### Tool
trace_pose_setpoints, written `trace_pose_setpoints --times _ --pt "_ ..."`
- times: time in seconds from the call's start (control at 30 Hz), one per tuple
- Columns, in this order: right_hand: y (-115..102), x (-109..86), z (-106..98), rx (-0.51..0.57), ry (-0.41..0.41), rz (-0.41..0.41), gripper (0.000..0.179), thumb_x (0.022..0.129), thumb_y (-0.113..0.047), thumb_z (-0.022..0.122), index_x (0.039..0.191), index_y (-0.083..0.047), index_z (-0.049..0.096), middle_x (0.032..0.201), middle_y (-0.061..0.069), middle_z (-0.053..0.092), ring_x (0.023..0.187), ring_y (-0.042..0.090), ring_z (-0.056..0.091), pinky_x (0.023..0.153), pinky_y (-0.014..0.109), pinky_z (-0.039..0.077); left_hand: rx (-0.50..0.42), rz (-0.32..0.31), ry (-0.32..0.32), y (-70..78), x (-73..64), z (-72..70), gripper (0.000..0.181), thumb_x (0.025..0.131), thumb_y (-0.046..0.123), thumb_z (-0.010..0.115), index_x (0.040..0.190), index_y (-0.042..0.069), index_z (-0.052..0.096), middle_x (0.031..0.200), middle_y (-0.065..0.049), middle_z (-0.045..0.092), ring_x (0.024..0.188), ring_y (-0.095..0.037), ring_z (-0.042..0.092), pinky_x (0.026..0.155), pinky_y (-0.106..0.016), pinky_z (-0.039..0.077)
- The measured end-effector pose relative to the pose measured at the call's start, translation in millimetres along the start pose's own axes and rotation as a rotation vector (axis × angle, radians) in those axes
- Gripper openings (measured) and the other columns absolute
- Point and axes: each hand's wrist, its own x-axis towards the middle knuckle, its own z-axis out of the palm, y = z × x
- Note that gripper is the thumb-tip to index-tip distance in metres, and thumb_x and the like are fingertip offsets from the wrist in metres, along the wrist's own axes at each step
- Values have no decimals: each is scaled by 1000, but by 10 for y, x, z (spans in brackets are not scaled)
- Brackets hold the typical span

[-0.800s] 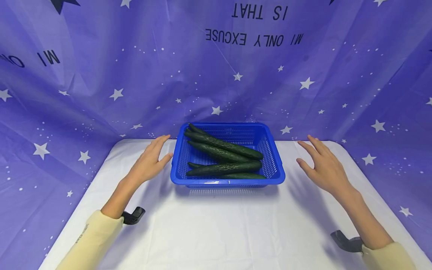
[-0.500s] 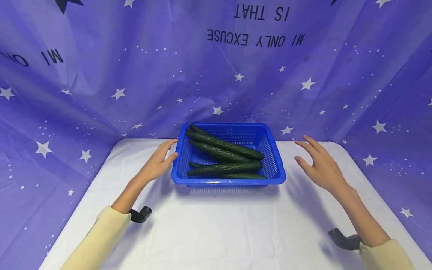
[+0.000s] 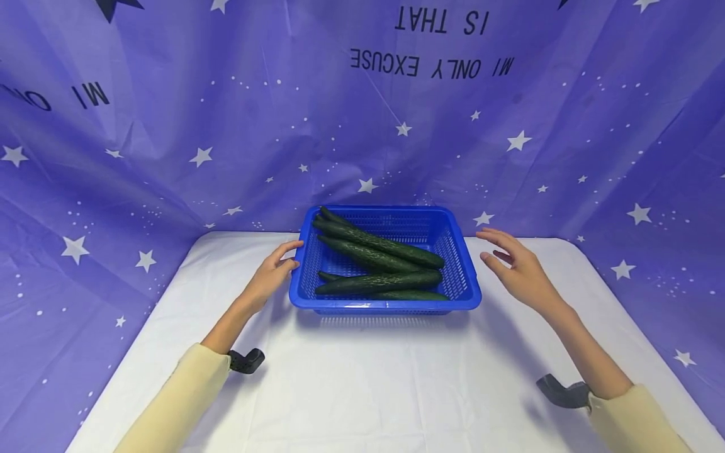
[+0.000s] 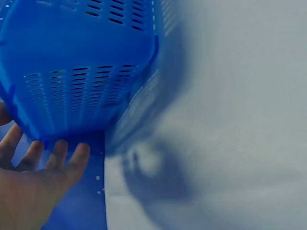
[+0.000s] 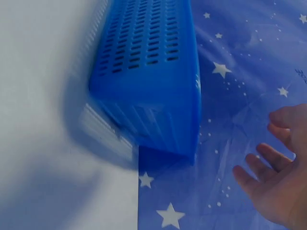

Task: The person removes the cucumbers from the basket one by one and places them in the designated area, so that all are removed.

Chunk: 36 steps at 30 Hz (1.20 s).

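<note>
A blue plastic basket (image 3: pixel 385 304) with perforated sides stands at the far side of the table. Several dark green cucumbers (image 3: pixel 376 282) lie inside it, some crossing over others. At the basket's left rim is my left hand (image 3: pixel 267 278), its fingertips and thumb at the edge. The left wrist view has that hand (image 4: pixel 36 184) with fingers extended beside the perforated wall; whether they press on it I cannot tell. To the right of the basket, a small gap away, my right hand (image 3: pixel 527 277) hovers with fingers slightly bent and nothing in them.
A white cloth (image 3: pixel 385 377) covers the table. Behind and on both sides hangs a purple curtain (image 3: pixel 255 113) with white stars and lettering, close behind the basket's back edge. Black wrist devices (image 3: pixel 247 361) show on both forearms.
My left hand has moved right, up to the basket's left rim. My right hand has moved left, closer to the basket's right side. The basket and cucumbers stay in place.
</note>
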Motion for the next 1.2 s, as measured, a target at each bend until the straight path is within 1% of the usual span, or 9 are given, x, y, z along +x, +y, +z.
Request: trace_pose_setpoints --times 0.13,0.2,0.27,0.37,0.47,0.63,0.83,1.07,1.2 --pt "-23 81 117 161 -24 -3 39 101 -6 56 140 1 54 143 18 51 134 38 44 100 20 45 -55 30 10 -46 9 21 53 99 8 44 152 9 39 154 -18 35 129 -38 47 105 -53 43" --pt "-28 132 179 234 -42 -11 39 101 -5 55 139 5 52 142 22 50 133 39 44 98 15 44 -82 43 9 -65 9 34 53 99 7 43 152 7 38 156 -17 31 130 -40 45 104 -53 43" --pt "-29 185 236 274 -62 -12 39 102 -5 55 139 6 51 141 23 51 132 33 47 98 14 43 -108 48 2 -79 3 42 54 99 7 42 153 7 35 156 -18 29 132 -40 42 105 -55 42" --pt "-33 274 312 293 -90 -2 39 102 -9 55 139 2 53 139 20 54 129 20 51 100 15 42 -164 34 -12 -98 5 57 55 99 6 40 154 9 32 156 -19 27 133 -41 39 105 -56 41" --pt "-23 364 391 284 -108 -6 37 101 -9 57 138 -1 56 136 15 58 122 10 54 99 16 43 -226 15 -29 -105 8 73 57 99 5 38 155 10 29 155 -20 28 130 -42 43 100 -51 48" --pt "8 518 530 297 -124 -22 36 98 -7 61 134 -1 59 132 16 60 119 18 58 97 21 47 -305 -9 -41 -120 24 92 58 97 4 36 154 11 27 152 -21 32 122 -40 49 87 -39 56" --pt "21 679 672 327 -177 15 36 98 -9 63 133 -1 59 132 16 60 120 28 58 96 24 49 -329 -11 -25 -134 33 108 59 96 3 37 153 11 28 150 -21 33 119 -38 51 86 -37 57" --pt "75 842 827 316 -248 81 38 98 -8 63 135 0 58 135 17 58 125 35 54 102 41 48 -347 -20 -17 -136 42 116 58 96 1 38 153 11 29 150 -20 34 117 -35 53 86 -37 57" --pt "132 919 929 314 -293 102 40 98 -8 63 136 1 57 136 22 57 126 38 52 102 45 48 -346 -22 -15 -130 42 119 58 96 2 38 152 12 30 150 -20 34 114 -33 54 84 -36 58"
